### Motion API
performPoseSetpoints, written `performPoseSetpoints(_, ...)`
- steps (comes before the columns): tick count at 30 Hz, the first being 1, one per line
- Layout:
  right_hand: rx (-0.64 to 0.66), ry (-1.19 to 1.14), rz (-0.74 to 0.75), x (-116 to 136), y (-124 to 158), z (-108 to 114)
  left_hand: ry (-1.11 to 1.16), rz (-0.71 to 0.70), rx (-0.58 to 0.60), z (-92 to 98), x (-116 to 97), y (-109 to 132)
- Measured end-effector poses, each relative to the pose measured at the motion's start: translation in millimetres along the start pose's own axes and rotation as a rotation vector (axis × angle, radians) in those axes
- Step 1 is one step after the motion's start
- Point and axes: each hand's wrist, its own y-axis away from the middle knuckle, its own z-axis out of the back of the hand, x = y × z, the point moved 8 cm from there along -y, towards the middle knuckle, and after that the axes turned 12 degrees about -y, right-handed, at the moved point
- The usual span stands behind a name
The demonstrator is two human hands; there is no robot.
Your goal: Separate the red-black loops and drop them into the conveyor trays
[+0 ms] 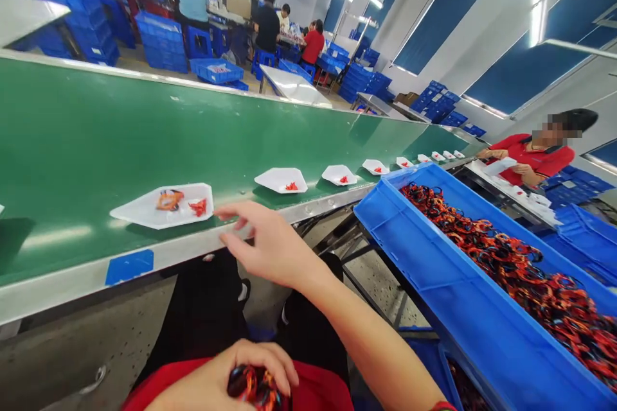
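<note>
My right hand [267, 241] reaches out over the conveyor's near edge with its fingers apart and nothing in them, just right of a white tray [144, 210]. That tray holds an orange-and-black band [169, 200] and a small red piece [198, 207]. Down at my lap, my left hand [226, 379] is closed round a bundle of orange-and-black bands [254, 387]. More white trays [281, 178] with red pieces follow along the green belt [96, 141] to the right.
A long blue bin [409, 244] full of orange-and-black bands stands at my right. A person in red works at the belt's far end [535, 154]. Stacked blue crates [161, 42] and other workers fill the room behind the belt.
</note>
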Motion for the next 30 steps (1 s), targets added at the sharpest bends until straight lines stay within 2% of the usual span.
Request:
performPoseSetpoints(3, 0.024, -0.15, -0.216, -13, 78, 8, 0.242, 0.101, -0.037, 9.4, 22, -6)
performPoseSetpoints(6, -0.015, -0.177, -0.418, -35, 146, 3, 0.417, 0.191, -0.085, 13.5, 41, -12)
performPoseSetpoints(8, -0.097, -0.196, -0.491, -50, 176, -1, 0.484, 0.234, -0.095, 11.5, 50, -16)
performPoseSetpoints(10, -0.204, -0.221, -0.523, -62, 193, -4, 0.537, 0.264, -0.103, 8.4, 54, -19)
performPoseSetpoints(12, -0.302, -0.244, -0.521, -70, 199, -5, 0.582, 0.271, -0.115, 6.3, 56, -21)
performPoseSetpoints(15, -0.374, -0.272, -0.508, -73, 200, -4, 0.625, 0.262, -0.132, 5.0, 54, -22)
performPoseSetpoints(21, -0.408, -0.338, -0.524, -75, 201, 0, 0.648, 0.249, -0.163, 6.6, 51, -17)
performPoseSetpoints(26, -0.359, -0.333, -0.516, -75, 195, -9, 0.643, 0.244, -0.185, 10.3, 54, -16)
performPoseSetpoints(30, -0.448, -0.541, -0.589, -87, 199, -12, 0.657, 0.246, -0.178, 12.7, 55, -16)
